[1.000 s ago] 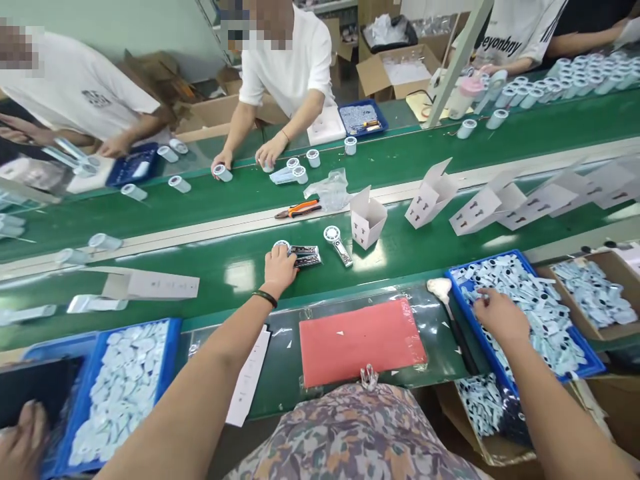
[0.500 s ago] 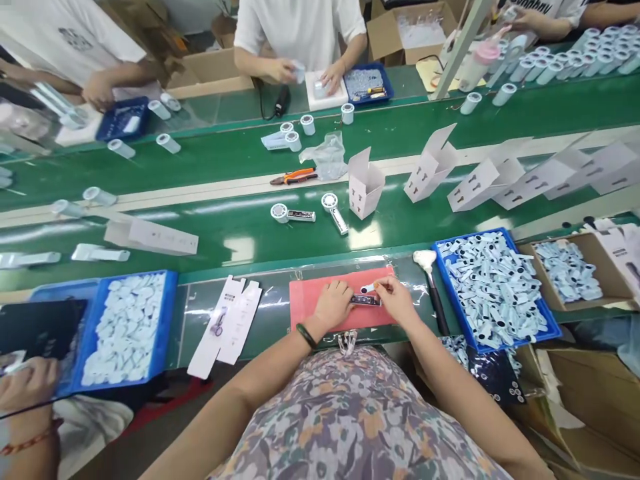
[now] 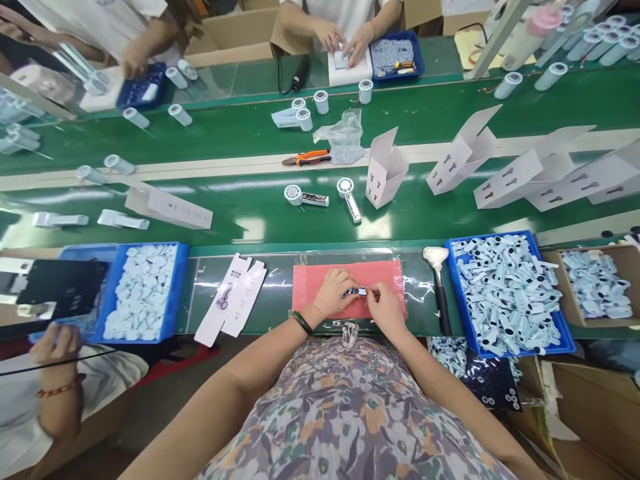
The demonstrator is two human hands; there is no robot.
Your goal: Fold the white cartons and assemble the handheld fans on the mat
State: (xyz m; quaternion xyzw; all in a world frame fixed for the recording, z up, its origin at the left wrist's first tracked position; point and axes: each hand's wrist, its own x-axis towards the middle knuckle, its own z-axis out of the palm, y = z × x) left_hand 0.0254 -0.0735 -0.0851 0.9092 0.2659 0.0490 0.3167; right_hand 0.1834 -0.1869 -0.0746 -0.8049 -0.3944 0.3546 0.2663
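On the red mat (image 3: 313,273), my left hand (image 3: 334,293) is closed around a small handheld fan, its head hidden under the palm. Over the fan's handle lies a pale blue handle cover (image 3: 361,291) with a dark oval. My right hand (image 3: 384,308) pinches the cover's right end with thumb and finger. Whether the cover is seated on the handle I cannot tell. Beyond the mat, two handheld fans (image 3: 313,199) with exposed circuit boards lie on the green belt (image 3: 225,230).
A blue bin (image 3: 565,333) of pale covers stands right, beside a mallet (image 3: 440,293). Left are a flattened carton (image 3: 233,300) and another blue bin (image 3: 180,280). Upright white boxes (image 3: 387,177) and pliers (image 3: 310,158) sit farther back. Co-workers' hands (image 3: 350,47) work opposite.
My right hand has brought the handle cover down and left onto the fan's handle, covering the circuit board. My hands are closer together. The camera view has shifted.
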